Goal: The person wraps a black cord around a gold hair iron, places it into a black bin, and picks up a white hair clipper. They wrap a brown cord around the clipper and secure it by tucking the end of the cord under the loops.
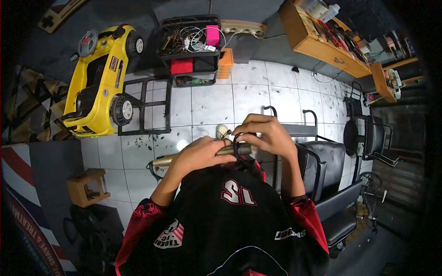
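Note:
In front of the black and red shirt, my left hand (209, 154) is closed over a long bronze-coloured cylindrical object (168, 161), which sticks out on both sides of it. My right hand (268, 136) pinches a black cord (236, 146), which loops around the object near its right end. The fingertips of both hands are close together, and the cord bunches between them. Small details of the cord and the right end are hard to make out.
A yellow toy car (97, 85) and a black metal frame (143, 131) stand at the upper left. Black crates with cables (191, 41) are at the top. Black chairs (328, 161) stand at the right, a wooden stool (87, 187) at the left.

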Available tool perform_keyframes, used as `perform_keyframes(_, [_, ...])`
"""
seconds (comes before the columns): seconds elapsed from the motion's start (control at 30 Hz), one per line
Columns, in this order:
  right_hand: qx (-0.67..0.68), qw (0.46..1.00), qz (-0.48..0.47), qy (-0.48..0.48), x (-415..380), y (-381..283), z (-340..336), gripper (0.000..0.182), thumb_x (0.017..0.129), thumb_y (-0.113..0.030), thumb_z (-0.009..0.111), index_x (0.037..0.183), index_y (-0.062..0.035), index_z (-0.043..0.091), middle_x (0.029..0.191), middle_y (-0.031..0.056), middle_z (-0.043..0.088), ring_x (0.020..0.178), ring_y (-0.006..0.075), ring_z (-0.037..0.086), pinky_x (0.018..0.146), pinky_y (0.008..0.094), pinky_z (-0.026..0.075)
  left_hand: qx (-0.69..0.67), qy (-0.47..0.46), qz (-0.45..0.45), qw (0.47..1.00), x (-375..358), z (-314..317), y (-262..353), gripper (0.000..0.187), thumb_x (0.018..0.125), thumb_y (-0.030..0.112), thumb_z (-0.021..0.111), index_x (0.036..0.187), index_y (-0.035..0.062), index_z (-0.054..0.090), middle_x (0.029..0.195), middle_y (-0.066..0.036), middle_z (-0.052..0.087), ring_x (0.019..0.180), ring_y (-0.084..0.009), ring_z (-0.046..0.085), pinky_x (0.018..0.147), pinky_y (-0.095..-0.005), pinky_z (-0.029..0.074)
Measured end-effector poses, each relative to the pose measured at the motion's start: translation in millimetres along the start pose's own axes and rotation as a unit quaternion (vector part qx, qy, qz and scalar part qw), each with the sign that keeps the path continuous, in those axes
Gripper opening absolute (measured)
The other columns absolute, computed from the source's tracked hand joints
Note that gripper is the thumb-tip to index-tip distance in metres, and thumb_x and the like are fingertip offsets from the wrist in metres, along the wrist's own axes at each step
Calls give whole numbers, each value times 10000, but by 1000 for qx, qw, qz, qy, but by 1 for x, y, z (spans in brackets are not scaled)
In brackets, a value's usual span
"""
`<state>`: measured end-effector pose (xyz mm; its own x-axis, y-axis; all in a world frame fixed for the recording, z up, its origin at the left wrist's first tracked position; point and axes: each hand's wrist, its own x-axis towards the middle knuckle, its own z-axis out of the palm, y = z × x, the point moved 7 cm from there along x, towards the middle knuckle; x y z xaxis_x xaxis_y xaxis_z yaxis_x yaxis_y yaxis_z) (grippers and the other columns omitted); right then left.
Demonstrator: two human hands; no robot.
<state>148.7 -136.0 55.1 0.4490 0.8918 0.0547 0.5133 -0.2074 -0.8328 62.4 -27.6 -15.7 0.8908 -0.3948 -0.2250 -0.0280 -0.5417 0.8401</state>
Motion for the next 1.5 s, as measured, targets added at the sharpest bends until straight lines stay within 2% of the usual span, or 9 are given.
perform_keyframes(0.1, [115,993,5,-6,-9,24,11,203,826,-126,706,999,-23,724,864,114,697,783,219,648,727,327,505,-27,22,67,997,-3,3,27,428,850,393,696,1068,31,625,781,-205,657,713,-391,648,625,-415,498])
perform_keyframes(0.23, [303,950,53,57,-15,82,56,308,754,-7,649,1058,23,685,899,107,703,837,135,625,766,273,502,-3,111,-16,994,-14,-25,14,434,853,427,682,1048,45,617,759,-199,646,700,-388,633,621,-432,482])
perform_keyframes(0.33, [230,963,76,118,-20,92,68,177,827,-74,617,957,36,664,803,74,681,734,101,598,686,267,495,-17,148,-50,988,-17,-36,3,438,842,405,703,1054,33,609,758,-182,652,689,-371,646,613,-410,485])
perform_keyframes(0.47, [197,977,68,39,-18,89,81,215,990,-172,530,1009,3,652,633,43,597,612,90,545,578,270,447,-68,253,-43,964,-26,-57,2,327,845,242,727,1043,11,607,722,-80,611,636,-118,562,587,-295,453])
perform_keyframes(0.83, [174,971,142,76,-31,66,67,226,974,-184,551,1064,16,606,702,104,609,623,156,573,600,297,464,-137,343,-82,926,-26,-70,-15,402,866,182,720,1185,28,530,706,-54,643,616,-52,499,540,-235,404])
perform_keyframes(0.93, [115,981,149,44,-28,39,62,239,945,-174,583,1067,27,626,761,178,659,661,272,652,643,351,501,-138,366,-64,918,-26,-68,-16,401,863,191,724,1186,25,554,710,-53,649,617,-51,505,537,-235,402])
perform_keyframes(1.07, [35,994,69,82,-30,17,57,230,905,-170,617,1016,26,659,838,234,671,749,403,660,684,411,530,-103,324,-118,933,-22,-64,-15,403,869,258,714,1169,22,584,692,-94,644,601,-101,567,550,-285,439])
perform_keyframes(1.3, [-121,992,-16,29,-19,-8,9,185,845,-206,682,913,-34,693,819,159,668,695,351,639,634,399,520,-64,105,-82,989,0,-20,-9,394,847,284,709,1123,32,586,710,-182,632,610,-283,628,585,-360,468])
perform_keyframes(1.5, [85,995,-56,7,2,16,0,160,767,-111,763,888,-15,724,806,94,683,725,220,645,641,315,495,-7,10,41,999,2,-6,12,365,795,302,743,951,-11,635,769,-203,646,679,-364,643,610,-403,488])
